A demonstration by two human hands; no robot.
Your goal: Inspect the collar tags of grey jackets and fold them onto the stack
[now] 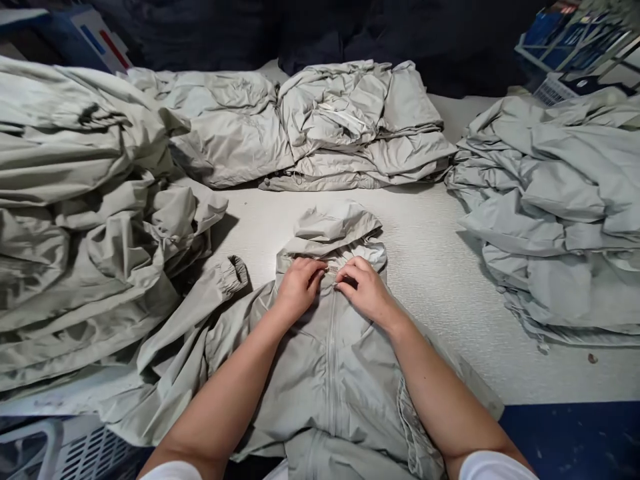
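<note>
Hooded jacket [305,363] on a counter [420,230], viewed from its hem end. Nearest, the jacket's lower front spreads toward the viewer, its zip [331,373] running up the middle; a perforated white basket [95,448] stands below and to the left of the jacket. The pale cloth appears thin, light and limp, likely to crease and slide rather than hold a shape; it does not look fragile. The surest hold is probably the collar beside the zip, where layers gather. There, near the jacket's upper end, the left hand [299,287] and the right hand [367,290] face each other across the zip line. Each grip is nearly closed, thumb and fingertips pinching collar fabric, with a narrow gap between the two hands; exactly which fold each takes cannot be told. Just beyond lies the jacket's hood [333,223], crumpled and slack. To the jacket's left rises a heap of similar garments [85,267]; to its right, a second stack [565,207]. Beyond the hood lie folded garments [365,127]; farthest, right of the jacket, is a crate [550,57].
</note>
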